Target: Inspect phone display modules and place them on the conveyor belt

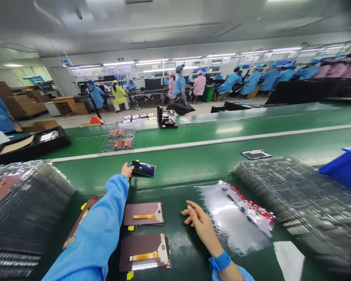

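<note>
Left hand reaches far forward, thumb and fingers pinching the near end of a dark glossy phone screen at the green belt; whether the screen rests there or is slightly raised, I cannot tell. Nearer lie two brown-backed panels, the upper one and the lower one, each with an orange strip and a yellow tab. Right hand is open, its fingers loosely bent, between these panels and a spread of clear films edged in red. Beyond the films stands a stack of clear trays, near a blue bin. Another tray stack rises at far left.
</note>
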{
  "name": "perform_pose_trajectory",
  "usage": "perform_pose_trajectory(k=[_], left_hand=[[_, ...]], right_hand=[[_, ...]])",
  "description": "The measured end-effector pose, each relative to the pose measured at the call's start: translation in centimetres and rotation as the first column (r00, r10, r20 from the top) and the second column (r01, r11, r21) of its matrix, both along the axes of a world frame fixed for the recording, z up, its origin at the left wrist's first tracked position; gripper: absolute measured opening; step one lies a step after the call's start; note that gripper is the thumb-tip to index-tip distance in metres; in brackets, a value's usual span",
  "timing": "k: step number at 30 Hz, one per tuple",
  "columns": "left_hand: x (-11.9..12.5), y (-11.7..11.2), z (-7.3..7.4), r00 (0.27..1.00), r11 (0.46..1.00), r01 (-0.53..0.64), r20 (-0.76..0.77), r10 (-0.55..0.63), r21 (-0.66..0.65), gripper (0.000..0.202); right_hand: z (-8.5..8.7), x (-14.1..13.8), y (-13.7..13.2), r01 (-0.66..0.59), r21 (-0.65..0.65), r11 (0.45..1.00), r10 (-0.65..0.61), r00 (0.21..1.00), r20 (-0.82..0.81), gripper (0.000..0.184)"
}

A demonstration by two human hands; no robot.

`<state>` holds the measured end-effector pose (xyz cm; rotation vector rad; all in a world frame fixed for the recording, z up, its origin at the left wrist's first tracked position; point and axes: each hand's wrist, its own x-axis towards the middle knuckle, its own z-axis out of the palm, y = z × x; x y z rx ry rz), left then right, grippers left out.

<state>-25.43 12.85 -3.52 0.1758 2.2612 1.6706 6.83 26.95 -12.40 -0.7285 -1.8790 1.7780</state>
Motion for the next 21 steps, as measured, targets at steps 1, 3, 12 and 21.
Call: perform_pose_trajectory(k=[1, 3, 12, 21], left_hand=[[-0.4, -1.1, 0.1, 0.999, 0.997, -0.019, -0.052, 0.015, -0.074, 0.035], [-0.8, -3.9, 0.5, 0.989, 0.971, -0.032, -0.146, -0.003, -0.238, 0.035], [7.5, -17.2, 0.2, 0.947, 0.665, -0.005, -0.217, -0.237, -0.747, 0.047], [11.3, -18.2, -1.1, 0.926, 0.719, -0.163, -0.357, -0.126, -0.676, 0.03]], right_hand=[[0.0, 0.2, 0.0, -0.007, 0.005, 1.0, 0.007, 1.0, 0.007, 0.068], [-0.1, 0.6, -0.1, -0.024, 0.008, 1.0, 0.024, 0.999, 0.022, 0.068], [-0.1, 1.4, -1.3, -0.128, 0.058, 0.99, 0.122, 0.987, 0.1, 0.062], [-0.8, 1.4, -1.1, -0.132, 0.086, 0.988, 0.123, 0.987, 0.102, 0.059]])
